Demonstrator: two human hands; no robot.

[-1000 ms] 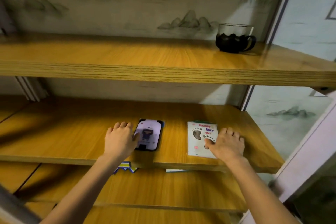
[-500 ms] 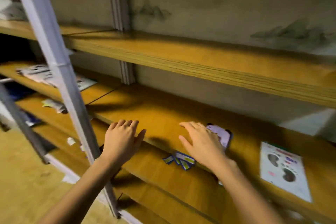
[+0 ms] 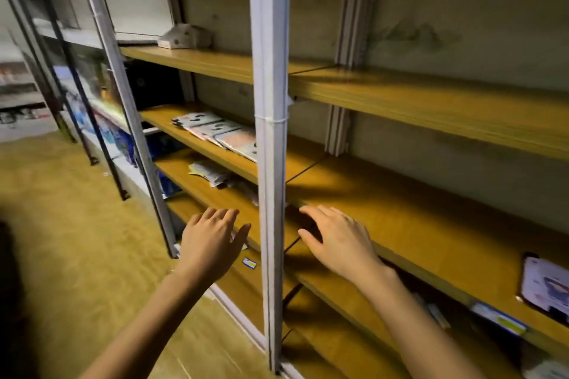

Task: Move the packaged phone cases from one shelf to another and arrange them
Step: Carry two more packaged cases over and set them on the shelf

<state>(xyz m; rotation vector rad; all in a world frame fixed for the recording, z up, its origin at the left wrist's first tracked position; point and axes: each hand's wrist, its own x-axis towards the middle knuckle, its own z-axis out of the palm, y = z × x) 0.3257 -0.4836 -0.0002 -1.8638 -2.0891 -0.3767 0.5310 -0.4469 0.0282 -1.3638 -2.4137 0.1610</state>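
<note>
Evidently the left hand [image 3: 212,238] and right hand [image 3: 340,241] are hovering empty and relaxed, flanking the white post [image 3: 271,148], print on the packaged phone cases [image 3: 215,131] being unreadably blurred.

Tall shelving unit in a dim, warm-lit room

Orange-brown wood-grain shelf boards [image 3: 431,101] run in tiers between white metal uprights [image 3: 271,163], one post close in the foreground and a second, leaning grey-white post [image 3: 126,101] further left. Behind the boards, a pale grey-green back wall [image 3: 431,24] bears faint ink-like mountain smudges. The yellow-brown wood-pattern floor [image 3: 77,240] stretches away to the left, where dark thin-framed racks [image 3: 118,184] stand, blurred. Light catches the board fronts, and a deep shadow lies across the middle tier.
</note>
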